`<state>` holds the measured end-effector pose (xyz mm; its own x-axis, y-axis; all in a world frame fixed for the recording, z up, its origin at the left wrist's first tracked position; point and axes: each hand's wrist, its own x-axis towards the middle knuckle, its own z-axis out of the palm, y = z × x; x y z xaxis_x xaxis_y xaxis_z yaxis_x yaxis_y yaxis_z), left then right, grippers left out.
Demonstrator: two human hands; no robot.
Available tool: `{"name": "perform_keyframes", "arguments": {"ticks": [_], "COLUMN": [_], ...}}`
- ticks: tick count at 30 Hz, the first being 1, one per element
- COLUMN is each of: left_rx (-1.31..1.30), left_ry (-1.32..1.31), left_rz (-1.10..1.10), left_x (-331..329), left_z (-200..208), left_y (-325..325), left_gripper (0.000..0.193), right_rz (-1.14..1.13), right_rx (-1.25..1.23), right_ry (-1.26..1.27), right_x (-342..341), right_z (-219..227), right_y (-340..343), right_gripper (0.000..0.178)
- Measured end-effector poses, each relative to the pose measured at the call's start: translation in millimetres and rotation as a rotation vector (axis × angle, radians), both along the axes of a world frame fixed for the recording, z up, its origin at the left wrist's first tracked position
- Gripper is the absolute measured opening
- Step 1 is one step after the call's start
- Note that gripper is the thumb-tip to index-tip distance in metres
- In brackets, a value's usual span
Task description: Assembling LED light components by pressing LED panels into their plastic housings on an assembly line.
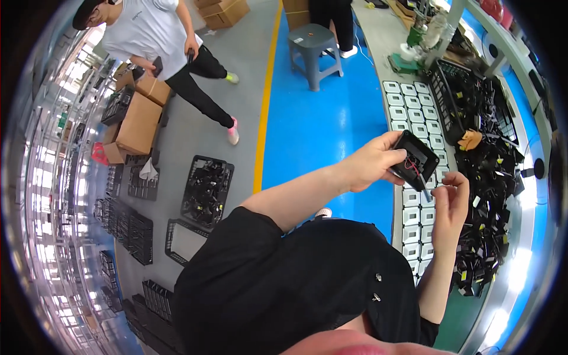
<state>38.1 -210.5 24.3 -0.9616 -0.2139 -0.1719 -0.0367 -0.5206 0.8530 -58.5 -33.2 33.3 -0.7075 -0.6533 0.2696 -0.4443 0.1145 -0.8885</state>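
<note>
Left hand: the left hand [371,163] was closed around a small black box-shaped part [416,160], thumb on its near edge, holding it up above the counter's edge.
Right hand: the right hand [451,201] was raised just below the part, fingertips pressed together in a pinch at something thin; what it pinched was too small to make out.
Black part: its open face showed thin red wires [412,168]; the inside was otherwise too dark to read.
Counter: the counter [378,35] ran along the right side, bent by the lens; its far end was cut off at the top.
White pieces: rows of white square pieces [411,106] lay on the counter, some hidden behind the hands and the part.
Black pile: a heap of black parts with yellow tags [491,195] lay beside the white pieces; single items could not be told apart.
Basket: a black wire basket [444,94] stood at the far end of the heap.
Floor: black crates [207,190] and cardboard boxes [140,123] sat on the floor to the left, and a grey stool [315,50] stood on the blue strip.
Other person: a person in a white shirt [148,29] stood by the boxes, partly cut off by the rim.
</note>
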Motion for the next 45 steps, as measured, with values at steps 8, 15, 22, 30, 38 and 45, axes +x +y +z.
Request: {"name": "perform_keyframes", "arguments": {"ticks": [8, 15, 22, 30, 38, 45], "left_rx": [-0.131, -0.049, -0.130, -0.134, -0.324, -0.563], "left_ry": [0.179, 0.277, 0.372, 0.320, 0.367, 0.414], "left_rz": [0.090, 0.014, 0.009, 0.015, 0.175, 0.241], "left_x": [13, 29, 25, 20, 15, 2], "left_z": [8, 22, 25, 28, 26, 26], "left_y": [16, 24, 38, 48, 49, 56], "left_gripper": [0.036, 0.041, 0.045, 0.042, 0.030, 0.030], "right_rz": [0.085, -0.008, 0.051, -0.112, -0.077, -0.145], "right_rx": [0.034, -0.208, -0.275, -0.161, 0.034, 0.037], "right_ry": [0.514, 0.089, -0.264, 1.082, 1.110, 0.991], "right_x": [22, 34, 34, 15, 22, 25], "right_z": [19, 34, 42, 35, 32, 29], "right_y": [-19, 0, 21, 34, 38, 35], "right_gripper": [0.021, 0.015, 0.028, 0.021, 0.023, 0.025]}}
